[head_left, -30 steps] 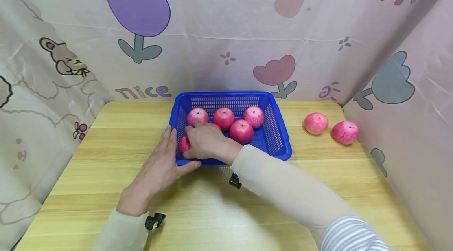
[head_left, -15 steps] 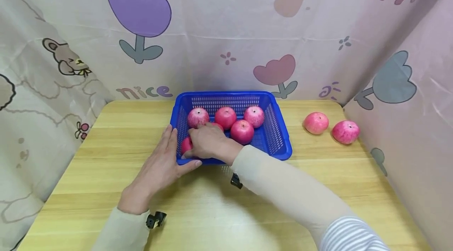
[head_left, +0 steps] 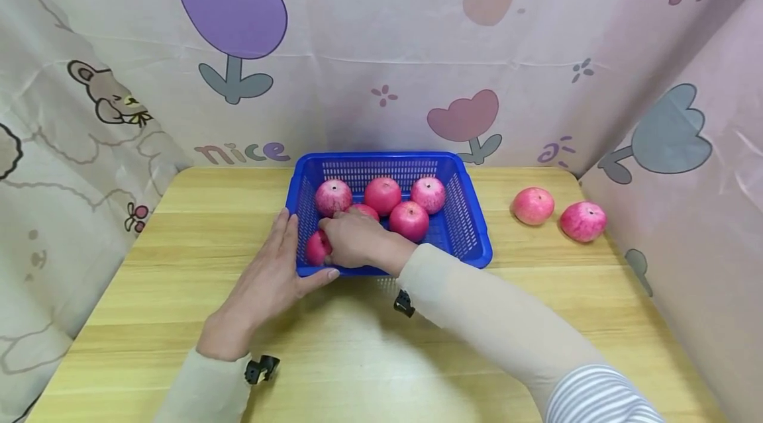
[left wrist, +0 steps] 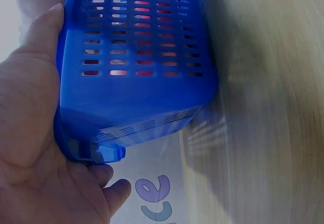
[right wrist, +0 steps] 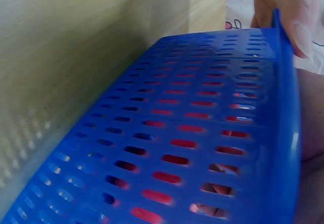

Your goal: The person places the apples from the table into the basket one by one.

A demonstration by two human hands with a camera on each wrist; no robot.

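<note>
A blue perforated basket [head_left: 477, 257] stands on the table with several pink-red apples inside, among them one apple [head_left: 408, 222] near its middle. My left hand [head_left: 265, 287] rests on the basket's front left corner, fingers straight along the left side and thumb along the front rim. In the left wrist view, the palm of the left hand [left wrist: 30, 117] lies against the rim. My right hand [head_left: 360, 241] reaches into the basket and holds the front left apple [head_left: 316, 249] from its right side. Its fingertips are partly hidden. The right wrist view shows mostly the basket's front wall [right wrist: 167, 133].
Two more apples lie on the wooden table [head_left: 369, 357] to the right of the basket: a paler apple [head_left: 533, 206] and a streaked apple [head_left: 583, 222]. A printed curtain [head_left: 357, 46] hangs behind and along both sides.
My right hand has moved slightly right, uncovering more of the front left apple, which has also shifted a little right. The left hand stays at the corner.
</note>
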